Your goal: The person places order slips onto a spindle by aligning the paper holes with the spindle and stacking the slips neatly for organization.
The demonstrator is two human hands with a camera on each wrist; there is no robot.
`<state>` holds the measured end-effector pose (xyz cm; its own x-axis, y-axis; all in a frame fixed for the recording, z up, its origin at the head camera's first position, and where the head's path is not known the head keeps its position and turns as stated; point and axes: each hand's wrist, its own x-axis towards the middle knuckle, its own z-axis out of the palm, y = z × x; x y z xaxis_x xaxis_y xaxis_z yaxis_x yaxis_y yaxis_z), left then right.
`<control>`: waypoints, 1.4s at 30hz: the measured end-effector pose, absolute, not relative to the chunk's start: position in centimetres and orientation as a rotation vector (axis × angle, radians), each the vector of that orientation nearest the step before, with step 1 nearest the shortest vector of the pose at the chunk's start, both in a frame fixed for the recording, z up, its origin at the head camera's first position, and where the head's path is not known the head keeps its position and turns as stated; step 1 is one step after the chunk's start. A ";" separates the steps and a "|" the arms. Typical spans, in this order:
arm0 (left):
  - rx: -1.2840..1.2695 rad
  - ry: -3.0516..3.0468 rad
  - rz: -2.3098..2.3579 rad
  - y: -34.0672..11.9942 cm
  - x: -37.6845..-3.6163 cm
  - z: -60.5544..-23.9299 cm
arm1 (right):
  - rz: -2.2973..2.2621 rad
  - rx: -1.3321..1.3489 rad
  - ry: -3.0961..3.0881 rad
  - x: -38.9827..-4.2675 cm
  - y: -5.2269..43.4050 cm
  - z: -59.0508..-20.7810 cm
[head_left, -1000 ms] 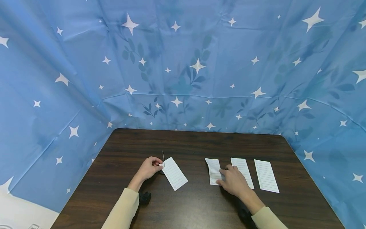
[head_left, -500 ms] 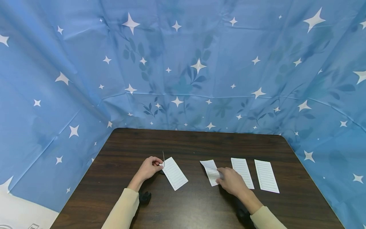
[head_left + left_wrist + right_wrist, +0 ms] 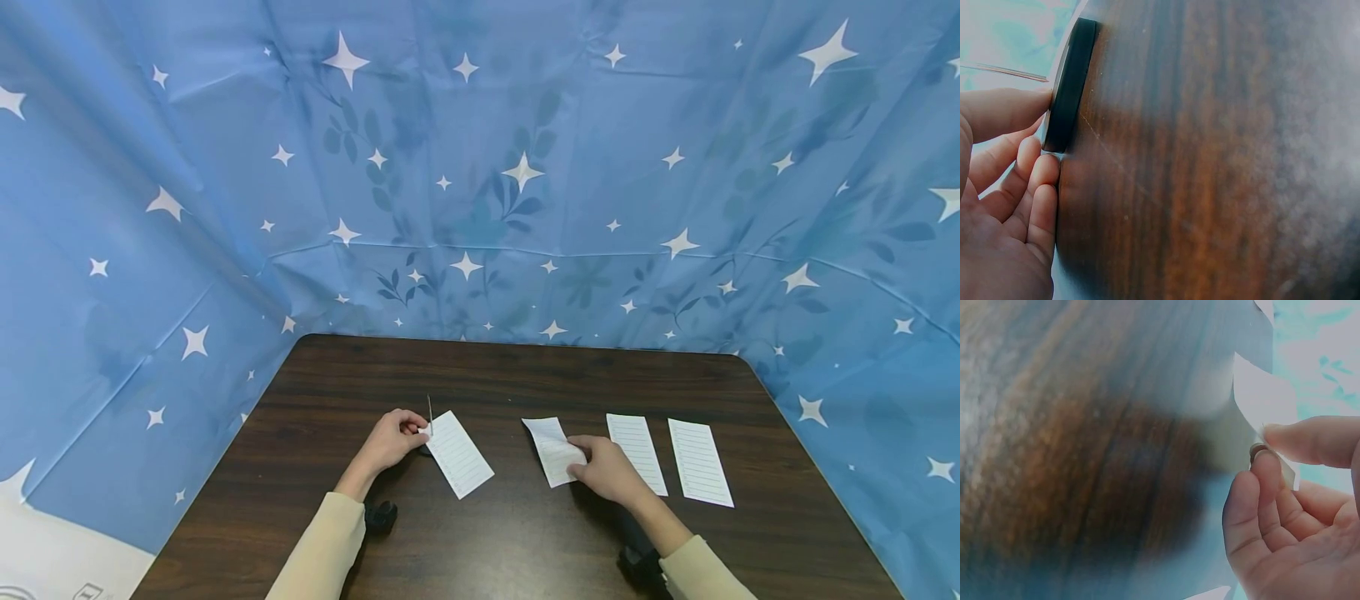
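Note:
At the middle left of the table, my left hand (image 3: 388, 442) holds the base of a receipt spike (image 3: 431, 414), whose thin metal pin stands upright. In the left wrist view the round black base (image 3: 1074, 87) sits on the table, thumb over its top and fingers at its side. A lined paper slip (image 3: 461, 458) lies with its upper left corner at the pin. My right hand (image 3: 609, 472) pinches another paper slip (image 3: 547, 435) between thumb and fingers; in the right wrist view this held slip (image 3: 1266, 394) is bent and raised off the wood.
Two more lined slips lie to the right: a nearer slip (image 3: 636, 450), partly behind my right hand, and a farther slip (image 3: 700, 462). The dark wooden table (image 3: 495, 558) ends at a blue star-patterned curtain (image 3: 480, 208).
My right hand has taken hold of the leftmost slip of the right-hand row, slid it a little left and lifted its near edge. The left hand has stayed on the spike base.

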<state>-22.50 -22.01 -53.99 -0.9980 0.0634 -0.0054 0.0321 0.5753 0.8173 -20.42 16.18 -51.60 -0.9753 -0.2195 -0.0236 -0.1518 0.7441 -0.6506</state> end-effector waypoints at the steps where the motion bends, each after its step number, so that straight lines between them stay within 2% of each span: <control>1: 0.083 2.758 1.429 -22.0 -22.5 -54.0 | -1.063 -0.297 2.830 -20.4 16.2 -51.6; 13: 0.092 2.761 1.432 -22.1 -22.5 -54.1 | -1.228 -0.210 2.747 -20.4 16.0 -51.9; 27: 0.094 2.755 1.435 -22.1 -22.5 -54.1 | -1.401 -0.238 2.648 -20.4 16.0 -52.1; 42: 0.072 2.746 1.442 -22.1 -22.4 -54.0 | -1.399 -0.179 2.656 -20.3 15.3 -51.8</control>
